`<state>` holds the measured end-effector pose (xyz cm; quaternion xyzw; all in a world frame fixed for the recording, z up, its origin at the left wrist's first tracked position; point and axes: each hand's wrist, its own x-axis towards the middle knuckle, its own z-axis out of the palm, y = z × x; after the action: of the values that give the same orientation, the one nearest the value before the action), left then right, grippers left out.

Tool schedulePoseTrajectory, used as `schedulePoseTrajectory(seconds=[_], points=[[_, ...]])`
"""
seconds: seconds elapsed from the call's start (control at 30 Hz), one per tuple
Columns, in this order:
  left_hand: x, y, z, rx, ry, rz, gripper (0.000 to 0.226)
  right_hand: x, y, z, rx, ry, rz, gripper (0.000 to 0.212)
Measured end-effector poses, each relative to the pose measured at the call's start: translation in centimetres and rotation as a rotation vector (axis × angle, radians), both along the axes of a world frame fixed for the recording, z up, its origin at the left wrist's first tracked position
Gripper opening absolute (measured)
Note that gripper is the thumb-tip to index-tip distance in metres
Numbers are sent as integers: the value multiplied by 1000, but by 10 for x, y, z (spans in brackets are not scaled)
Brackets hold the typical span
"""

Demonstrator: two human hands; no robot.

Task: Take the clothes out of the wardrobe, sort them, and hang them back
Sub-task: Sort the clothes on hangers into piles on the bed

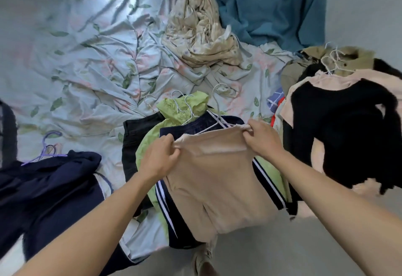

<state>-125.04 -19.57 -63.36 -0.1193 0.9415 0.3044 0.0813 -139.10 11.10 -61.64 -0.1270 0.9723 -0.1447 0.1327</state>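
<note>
A beige garment (217,180) hangs over the bed's near edge, on top of a pile. My left hand (159,158) pinches its top left corner and my right hand (261,138) pinches its top right corner, holding the top edge stretched. Under it lie navy striped trousers (171,214) on a white wire hanger (217,121), a lime-green shirt (185,106) and a black garment (134,136). A navy garment (50,190) on a purple hanger (46,151) lies at the left. A black top (343,132) over pink clothing sits in the right pile.
The bed has a rumpled floral sheet (87,58). A cream flowered cloth (202,34) is heaped at the back, with a teal blanket (269,8) behind it. An olive jacket with white hangers (335,62) tops the right pile. Grey floor (272,249) and a shoe lie below.
</note>
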Motion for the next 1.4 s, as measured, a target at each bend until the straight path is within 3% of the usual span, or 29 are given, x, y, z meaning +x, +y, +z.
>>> schedulePoseTrajectory(seconds=[0.2, 0.37, 0.53, 0.63, 0.9, 1.03, 1.17, 1.3, 1.4], points=[[78, 19, 144, 15, -77, -155, 12, 167, 29, 135, -54, 10, -259, 22], [173, 33, 258, 17, -24, -324, 10, 311, 52, 220, -205, 49, -395, 13], [219, 40, 327, -62, 147, -445, 50, 383, 61, 277, -285, 220, -466, 30], [223, 49, 345, -74, 198, -504, 57, 405, 71, 298, -285, 253, -511, 34], [206, 127, 358, 15, 259, -652, 36, 427, 142, 327, -278, 236, -539, 18], [185, 193, 356, 31, 258, -693, 24, 431, 207, 334, -317, 209, -506, 29], [157, 274, 354, 11, 256, -780, 16, 422, 285, 328, -364, 215, -529, 16], [133, 357, 352, -18, 262, -829, 15, 403, 363, 329, -344, 128, -558, 17], [120, 406, 350, 17, 163, -866, 14, 385, 416, 328, -374, 105, -509, 13]])
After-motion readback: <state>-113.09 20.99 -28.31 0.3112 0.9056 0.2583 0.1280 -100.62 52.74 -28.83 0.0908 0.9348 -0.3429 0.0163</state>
